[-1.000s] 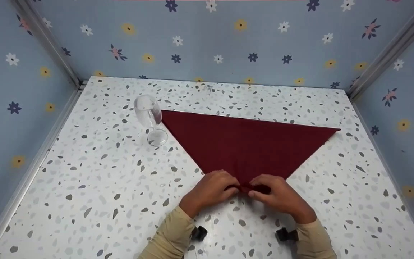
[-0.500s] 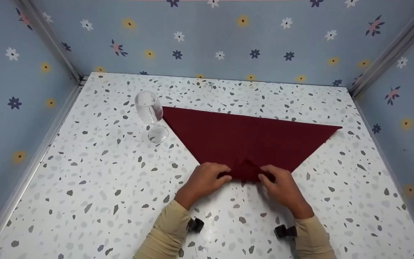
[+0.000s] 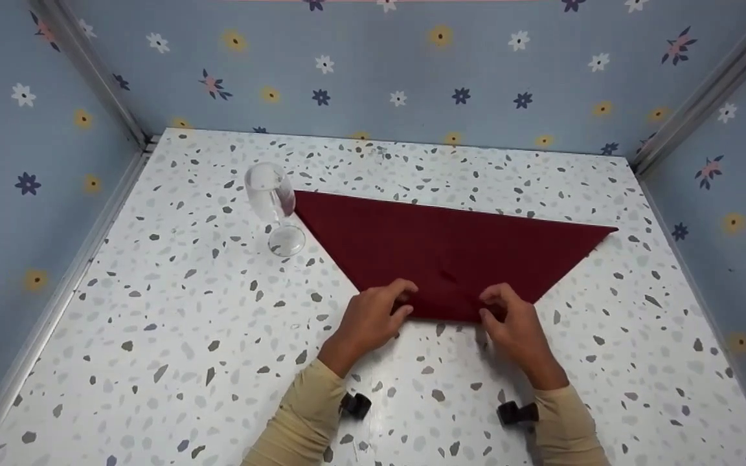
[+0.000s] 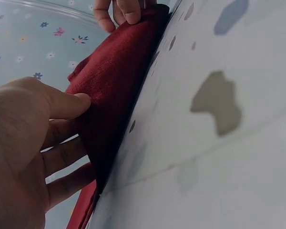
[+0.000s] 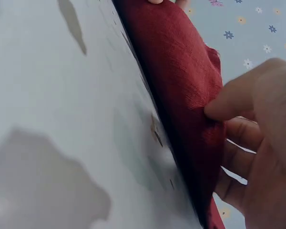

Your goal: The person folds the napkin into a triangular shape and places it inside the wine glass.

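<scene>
In the head view, the dark red cloth [image 3: 438,249] lies from the middle of the frame toward the right, with its long side up top and its short side down near me. My left hand [image 3: 373,317] pinches the left part of that short side, and my right hand [image 3: 519,327] pinches the right part. My hands are apart, with cloth between them. A small dark crease shows in the cloth just above the gap. I think I should keep both hands level and pull the same on each end, so the fold comes out straight.

A clear stemmed glass [image 3: 272,194] seems to stand at the upper left, right by the cloth's left corner. I can't tell if they touch. A hard tug there could knock it over, so soft pulls look best. The white speckled table [image 3: 153,310] is under it all, with flowery walls [image 3: 373,65] behind.

In the left wrist view, my left thumb [image 4: 76,106] presses on top of the cloth, and my other fingers are behind it.

In the right wrist view, my right thumb [image 5: 221,106] presses the cloth the same way. A little bump pokes up on the far side; I think it needs smoothing flat.
</scene>
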`<state>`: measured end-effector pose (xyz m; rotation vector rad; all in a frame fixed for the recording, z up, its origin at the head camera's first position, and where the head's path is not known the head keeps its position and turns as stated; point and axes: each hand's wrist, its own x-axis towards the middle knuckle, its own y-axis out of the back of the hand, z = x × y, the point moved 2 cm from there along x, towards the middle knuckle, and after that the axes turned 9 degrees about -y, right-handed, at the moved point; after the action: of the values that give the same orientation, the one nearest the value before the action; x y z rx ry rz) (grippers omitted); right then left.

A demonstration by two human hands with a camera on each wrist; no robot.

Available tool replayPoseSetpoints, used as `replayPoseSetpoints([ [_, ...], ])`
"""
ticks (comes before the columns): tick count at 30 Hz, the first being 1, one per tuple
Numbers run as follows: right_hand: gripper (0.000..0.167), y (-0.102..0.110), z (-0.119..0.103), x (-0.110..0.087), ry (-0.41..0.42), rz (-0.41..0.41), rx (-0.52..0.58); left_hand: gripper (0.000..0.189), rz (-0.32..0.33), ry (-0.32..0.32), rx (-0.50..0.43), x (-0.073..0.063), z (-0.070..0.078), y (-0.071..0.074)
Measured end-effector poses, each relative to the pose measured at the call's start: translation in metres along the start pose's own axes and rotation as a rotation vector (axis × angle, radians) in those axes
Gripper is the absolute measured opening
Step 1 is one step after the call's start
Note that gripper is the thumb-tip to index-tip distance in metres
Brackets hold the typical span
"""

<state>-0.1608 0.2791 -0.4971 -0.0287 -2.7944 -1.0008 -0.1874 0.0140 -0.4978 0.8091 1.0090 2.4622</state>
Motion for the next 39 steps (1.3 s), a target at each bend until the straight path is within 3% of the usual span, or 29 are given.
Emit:
replayPoseSetpoints([
  [3, 0.023, -0.001, 0.002, 0.000, 0.105, 0.029, -0.024, 0.026, 0.010, -0.027, -0.025, 0.001, 0.000, 0.001],
  [6, 0.027, -0.001, 0.002, 0.000, 0.147, 0.041, -0.030, 0.029, 0.026, -0.061, -0.039, 0.002, 0.000, 0.001],
  [14, 0.032, -0.002, 0.000, -0.002, 0.065, -0.024, -0.095, 0.024, 0.009, -0.136, -0.092, 0.000, -0.002, -0.001],
  [21, 0.050, -0.006, 0.002, 0.000, 0.056, -0.153, -0.227, 0.034, -0.065, -0.103, 0.021, 0.001, -0.007, -0.002],
  [27, 0.061, -0.011, 0.003, -0.003, 0.040, -0.205, -0.328, 0.039, -0.133, -0.062, 0.086, -0.003, -0.007, -0.003],
  [32, 0.070, -0.013, 0.002, -0.003, 0.001, -0.229, -0.401, 0.039, -0.161, -0.081, 0.145, -0.007, -0.010, -0.004],
  [39, 0.063, -0.011, 0.001, -0.001, -0.052, -0.230, -0.397, 0.031, -0.114, -0.155, 0.221, -0.005, -0.013, -0.003],
])
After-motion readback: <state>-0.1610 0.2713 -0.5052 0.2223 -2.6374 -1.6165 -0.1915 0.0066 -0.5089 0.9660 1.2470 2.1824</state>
